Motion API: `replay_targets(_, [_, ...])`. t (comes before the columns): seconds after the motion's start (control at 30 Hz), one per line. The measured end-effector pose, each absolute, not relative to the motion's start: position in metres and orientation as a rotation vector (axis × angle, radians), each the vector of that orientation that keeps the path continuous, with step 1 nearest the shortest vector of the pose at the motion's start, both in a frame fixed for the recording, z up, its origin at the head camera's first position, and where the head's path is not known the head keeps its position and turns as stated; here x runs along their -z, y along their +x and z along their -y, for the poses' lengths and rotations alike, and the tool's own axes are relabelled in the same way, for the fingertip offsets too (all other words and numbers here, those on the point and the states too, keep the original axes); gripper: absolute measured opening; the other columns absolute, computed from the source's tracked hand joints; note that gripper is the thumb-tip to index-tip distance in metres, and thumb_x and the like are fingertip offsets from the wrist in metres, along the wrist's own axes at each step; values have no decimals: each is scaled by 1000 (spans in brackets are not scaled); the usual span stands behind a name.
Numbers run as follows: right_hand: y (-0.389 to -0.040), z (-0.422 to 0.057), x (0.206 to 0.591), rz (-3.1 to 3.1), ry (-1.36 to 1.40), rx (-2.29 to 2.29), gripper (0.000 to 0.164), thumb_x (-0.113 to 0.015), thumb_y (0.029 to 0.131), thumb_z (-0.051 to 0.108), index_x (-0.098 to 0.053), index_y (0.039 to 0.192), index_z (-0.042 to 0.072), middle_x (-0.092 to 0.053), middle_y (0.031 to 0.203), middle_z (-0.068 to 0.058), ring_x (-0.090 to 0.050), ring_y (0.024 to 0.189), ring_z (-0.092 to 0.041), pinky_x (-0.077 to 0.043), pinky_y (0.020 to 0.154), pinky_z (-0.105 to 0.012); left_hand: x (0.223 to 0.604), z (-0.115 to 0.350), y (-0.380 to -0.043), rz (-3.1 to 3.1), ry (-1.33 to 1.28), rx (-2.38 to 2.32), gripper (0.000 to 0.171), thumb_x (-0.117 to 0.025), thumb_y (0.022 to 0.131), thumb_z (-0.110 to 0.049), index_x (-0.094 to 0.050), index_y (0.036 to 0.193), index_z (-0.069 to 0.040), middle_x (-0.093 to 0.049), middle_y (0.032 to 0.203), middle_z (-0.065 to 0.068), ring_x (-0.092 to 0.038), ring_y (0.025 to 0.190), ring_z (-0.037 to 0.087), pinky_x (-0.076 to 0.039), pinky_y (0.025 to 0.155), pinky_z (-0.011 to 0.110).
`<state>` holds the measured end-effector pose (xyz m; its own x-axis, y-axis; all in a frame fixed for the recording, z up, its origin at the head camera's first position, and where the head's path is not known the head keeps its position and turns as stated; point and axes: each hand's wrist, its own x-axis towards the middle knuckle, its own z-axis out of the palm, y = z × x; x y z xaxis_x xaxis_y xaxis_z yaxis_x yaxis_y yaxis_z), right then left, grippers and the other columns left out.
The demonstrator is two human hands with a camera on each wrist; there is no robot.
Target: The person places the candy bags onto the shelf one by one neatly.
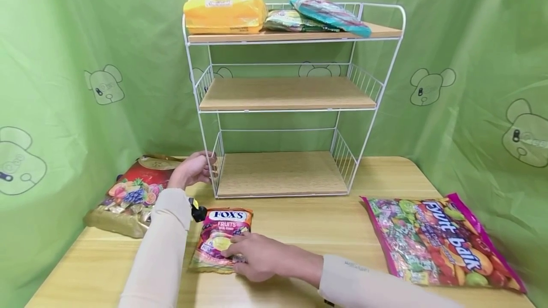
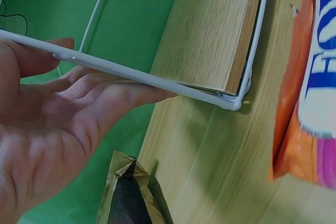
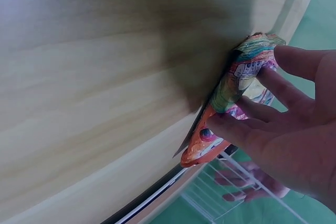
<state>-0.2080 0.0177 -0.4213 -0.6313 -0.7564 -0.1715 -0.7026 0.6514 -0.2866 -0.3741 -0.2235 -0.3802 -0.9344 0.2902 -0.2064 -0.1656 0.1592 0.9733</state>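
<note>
My left hand [image 1: 198, 169] is at the left side of a white wire rack [image 1: 201, 137] with wooden shelves. In the left wrist view the rack's post [image 2: 147, 80] crosses in front of the thumb and extended fingers. My right hand [image 1: 267, 255] rests on a Fox's Fruits candy bag [image 1: 220, 232], which lies on the table in front of the rack. In the right wrist view the spread fingers touch the bag's printed face, and my left hand [image 3: 247, 182] shows behind the wire side.
A red and gold bag [image 1: 132, 194] lies at the table's left. A Fruit Balk bag [image 1: 441, 241] lies on the right. The top shelf carries a yellow pack [image 1: 224, 13], a green packet [image 1: 287, 20] and a teal packet [image 1: 329, 13]. Green curtains [image 1: 55, 84] surround the table.
</note>
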Motion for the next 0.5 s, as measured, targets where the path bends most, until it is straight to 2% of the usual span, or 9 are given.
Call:
replay_targets(0.27, [-211,-31,420,-2565,-1139,287,42,-58,100,36,-57,142,33,-44,158,-2,-39,147,-33,-32,122,-49,383,224,-380,-2087,68,-1838,10,-37,105,-6,-42,114,-5,-38,70,-2,-41,63,11,-46,57,25])
replay_targets(0.5, [-211,-32,419,-2575,-1155,263,42,-58,100,37,-57,142,33,-43,158,-2,-40,147,-32,-33,122,-48,382,223,-379,-2079,47,-1848,9,-39,106,-7,-42,114,-7,-37,70,-3,-41,63,11,-46,58,25])
